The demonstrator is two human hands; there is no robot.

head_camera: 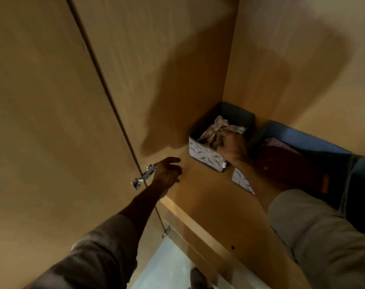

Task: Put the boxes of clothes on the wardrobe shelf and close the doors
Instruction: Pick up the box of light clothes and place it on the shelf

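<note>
Right hand gripping patterned box on shelf, left hand spread

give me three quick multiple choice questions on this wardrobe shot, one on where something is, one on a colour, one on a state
1. Where is the right hand?
A. on the door hinge
B. at the front rim of the patterned fabric box
C. hanging at the person's side

2. What colour is the inside of the larger box on the right?
A. blue
B. yellow
C. white

3. What is the left hand doing?
A. gripping a box
B. open, fingers spread, beside the metal hinge
C. holding a hanger

Answers:
1 B, its fingers curl over the box's near edge by the pale cloth.
2 A, the lining above the red checked garment is blue.
3 B, nothing is in it.
</note>
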